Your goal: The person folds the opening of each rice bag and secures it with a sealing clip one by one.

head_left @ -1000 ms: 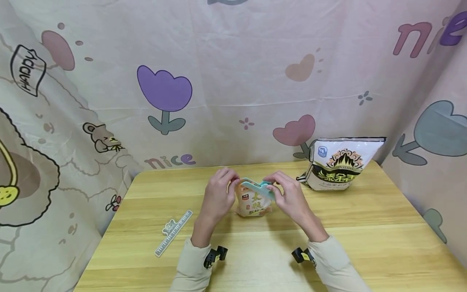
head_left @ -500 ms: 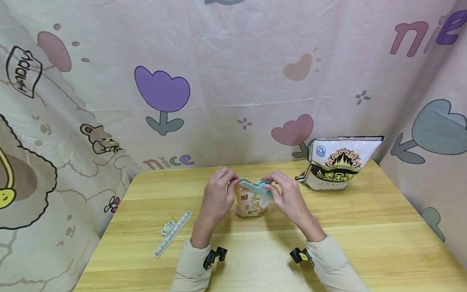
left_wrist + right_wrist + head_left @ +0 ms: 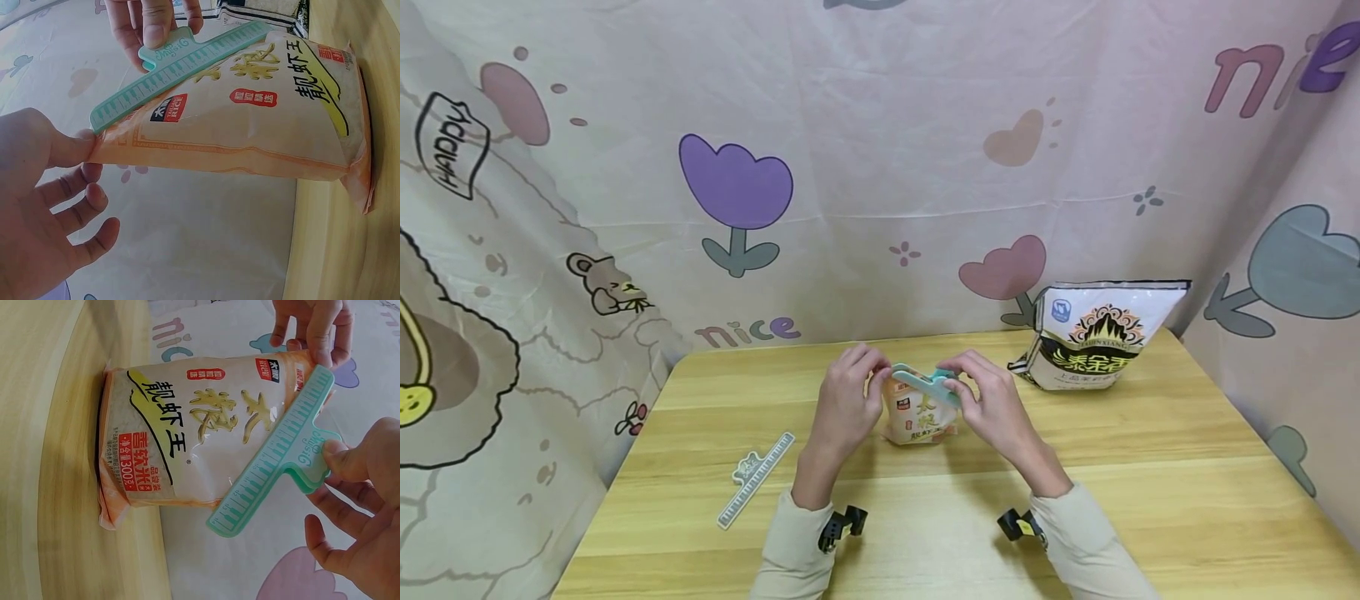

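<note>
An orange-and-white rice bag (image 3: 917,418) stands upright on the wooden table. My left hand (image 3: 850,396) pinches its top left corner between thumb and forefinger, the other fingers loosely bent, as the left wrist view shows. My right hand (image 3: 992,404) pinches the handle of a mint-green bag clip (image 3: 269,453) printed with piano keys. In the right wrist view the clip lies slanted across the bag's top, one end by the left fingertips, the other low and sticking out past the bag's side edge.
A grey-white clip (image 3: 756,479) with the same piano-key pattern lies on the table (image 3: 925,533) at the left. At the back right stands a larger white-and-black rice bag (image 3: 1093,337). A printed curtain (image 3: 865,167) hangs behind the table.
Both hands, the clip and the bag hold nearly the same place throughout. The whole head view shifts slightly.
</note>
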Demonstrator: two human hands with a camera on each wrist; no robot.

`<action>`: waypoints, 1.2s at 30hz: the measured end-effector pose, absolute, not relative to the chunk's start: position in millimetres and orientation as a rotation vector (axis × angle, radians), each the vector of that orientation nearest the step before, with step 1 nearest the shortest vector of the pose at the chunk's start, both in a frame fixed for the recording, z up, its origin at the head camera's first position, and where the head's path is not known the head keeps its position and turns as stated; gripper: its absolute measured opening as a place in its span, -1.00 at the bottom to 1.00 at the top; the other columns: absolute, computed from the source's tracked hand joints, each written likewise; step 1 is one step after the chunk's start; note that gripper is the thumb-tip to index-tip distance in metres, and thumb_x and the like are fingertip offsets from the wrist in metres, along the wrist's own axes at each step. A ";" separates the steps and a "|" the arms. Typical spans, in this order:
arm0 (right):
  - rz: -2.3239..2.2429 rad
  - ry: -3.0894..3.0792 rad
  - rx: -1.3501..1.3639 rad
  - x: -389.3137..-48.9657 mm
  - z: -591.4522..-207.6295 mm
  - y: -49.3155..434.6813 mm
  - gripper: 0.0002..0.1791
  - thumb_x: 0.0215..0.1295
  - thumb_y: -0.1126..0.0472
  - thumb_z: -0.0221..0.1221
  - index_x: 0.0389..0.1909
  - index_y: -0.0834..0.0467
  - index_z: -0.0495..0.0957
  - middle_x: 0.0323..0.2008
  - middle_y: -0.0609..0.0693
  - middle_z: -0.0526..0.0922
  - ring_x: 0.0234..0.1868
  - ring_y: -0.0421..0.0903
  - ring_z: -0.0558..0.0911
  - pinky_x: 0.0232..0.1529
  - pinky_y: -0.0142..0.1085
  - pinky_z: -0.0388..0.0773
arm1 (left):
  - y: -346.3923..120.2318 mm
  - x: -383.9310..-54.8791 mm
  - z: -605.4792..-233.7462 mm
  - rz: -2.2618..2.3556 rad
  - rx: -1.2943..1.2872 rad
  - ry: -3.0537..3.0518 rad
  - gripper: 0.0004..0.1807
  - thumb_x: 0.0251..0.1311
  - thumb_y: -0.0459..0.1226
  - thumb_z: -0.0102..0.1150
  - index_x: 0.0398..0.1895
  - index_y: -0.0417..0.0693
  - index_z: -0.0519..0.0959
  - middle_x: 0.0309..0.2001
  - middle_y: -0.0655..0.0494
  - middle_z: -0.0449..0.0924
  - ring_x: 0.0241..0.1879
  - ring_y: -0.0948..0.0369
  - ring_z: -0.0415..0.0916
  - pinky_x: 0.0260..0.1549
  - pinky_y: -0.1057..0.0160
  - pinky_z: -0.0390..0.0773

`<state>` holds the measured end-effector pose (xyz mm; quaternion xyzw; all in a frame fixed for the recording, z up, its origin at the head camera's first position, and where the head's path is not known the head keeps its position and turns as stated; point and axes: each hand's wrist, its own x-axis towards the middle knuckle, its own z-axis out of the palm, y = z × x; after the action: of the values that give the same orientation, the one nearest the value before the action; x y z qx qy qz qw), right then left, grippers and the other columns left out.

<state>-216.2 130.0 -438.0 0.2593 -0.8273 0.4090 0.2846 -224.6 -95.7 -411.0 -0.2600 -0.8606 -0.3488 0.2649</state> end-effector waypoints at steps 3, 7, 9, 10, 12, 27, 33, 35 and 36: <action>1.091 -2.216 0.699 -215.8 -437.6 130.0 -0.76 0.25 0.47 0.35 -0.09 0.24 0.67 -0.19 -0.01 0.71 -0.18 -0.09 0.70 -0.19 -0.17 0.68 | -96.1 -224.4 -410.9 -0.928 -0.699 -2.314 -0.88 0.31 -0.44 0.29 -0.35 -0.07 0.62 -0.30 0.14 0.57 -0.24 0.15 0.52 -0.15 0.05 0.54; 1.089 -2.220 0.711 -215.5 -437.1 129.8 -0.75 0.24 0.47 0.35 -0.07 0.24 0.66 -0.19 0.01 0.70 -0.17 -0.07 0.70 -0.17 -0.14 0.69 | -96.9 -223.4 -409.6 -0.912 -0.683 -2.331 -0.90 0.32 -0.42 0.30 -0.33 -0.05 0.63 -0.29 0.14 0.58 -0.21 0.14 0.53 -0.13 0.03 0.53; 1.088 -2.220 0.720 -215.7 -437.4 129.5 -0.74 0.24 0.48 0.35 -0.06 0.25 0.65 -0.18 0.02 0.70 -0.16 -0.05 0.70 -0.15 -0.12 0.69 | -97.9 -222.9 -408.9 -0.905 -0.677 -2.348 -0.91 0.32 -0.41 0.30 -0.32 -0.05 0.64 -0.28 0.14 0.59 -0.20 0.14 0.54 -0.11 0.03 0.53; 1.086 -2.220 0.726 -215.8 -437.5 129.4 -0.73 0.24 0.48 0.35 -0.05 0.25 0.65 -0.17 0.03 0.70 -0.15 -0.04 0.70 -0.13 -0.11 0.69 | -98.4 -222.7 -408.6 -0.904 -0.676 -2.354 -0.91 0.32 -0.40 0.30 -0.31 -0.05 0.64 -0.27 0.14 0.59 -0.19 0.14 0.54 -0.11 0.03 0.53; 1.085 -2.219 0.740 -216.2 -437.8 129.3 -0.72 0.24 0.48 0.35 -0.03 0.26 0.64 -0.15 0.04 0.70 -0.13 -0.03 0.71 -0.10 -0.08 0.69 | -99.6 -222.4 -407.9 -0.900 -0.677 -2.362 -0.93 0.32 -0.40 0.31 -0.30 -0.05 0.64 -0.27 0.14 0.59 -0.20 0.15 0.54 -0.11 0.04 0.53; 0.987 -2.332 0.794 -213.4 -434.4 123.3 -0.62 0.29 0.29 0.36 0.12 0.17 0.60 0.03 -0.02 0.62 0.05 -0.05 0.59 0.09 0.04 0.55 | -104.2 -224.2 -409.0 -0.863 -0.762 -2.391 -0.88 0.27 -0.43 0.33 -0.24 -0.03 0.64 -0.25 0.15 0.62 -0.21 0.05 0.57 -0.16 0.04 0.50; 0.820 -2.324 0.809 -215.5 -426.3 113.6 -0.70 0.24 0.28 0.39 -0.01 0.15 0.65 -0.04 -0.03 0.65 0.05 0.00 0.58 0.07 0.07 0.48 | -105.1 -223.1 -409.3 -0.807 -0.774 -2.424 -0.94 0.27 -0.36 0.33 -0.27 -0.05 0.63 -0.27 0.15 0.61 -0.23 0.07 0.55 -0.19 0.05 0.51; 0.762 -2.319 0.819 -216.8 -424.0 111.4 -0.75 0.23 0.28 0.40 -0.07 0.15 0.66 -0.08 -0.03 0.66 0.02 0.01 0.59 0.03 0.04 0.48 | -105.1 -222.8 -409.0 -0.790 -0.762 -2.437 -0.95 0.27 -0.35 0.34 -0.28 -0.06 0.64 -0.26 0.15 0.61 -0.22 0.08 0.55 -0.18 0.05 0.51; 0.738 -2.315 0.824 -217.7 -423.4 110.5 -0.77 0.23 0.29 0.39 -0.10 0.14 0.66 -0.10 -0.03 0.66 0.01 0.01 0.59 0.01 0.03 0.48 | -104.8 -223.1 -408.7 -0.777 -0.758 -2.442 -0.94 0.27 -0.35 0.35 -0.28 -0.06 0.64 -0.25 0.14 0.62 -0.22 0.09 0.55 -0.18 0.05 0.51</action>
<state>-217.7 110.5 -423.4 0.3079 -0.8652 0.2759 0.2838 -223.1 -104.8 -408.7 -0.2759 -0.8887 -0.2829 0.2325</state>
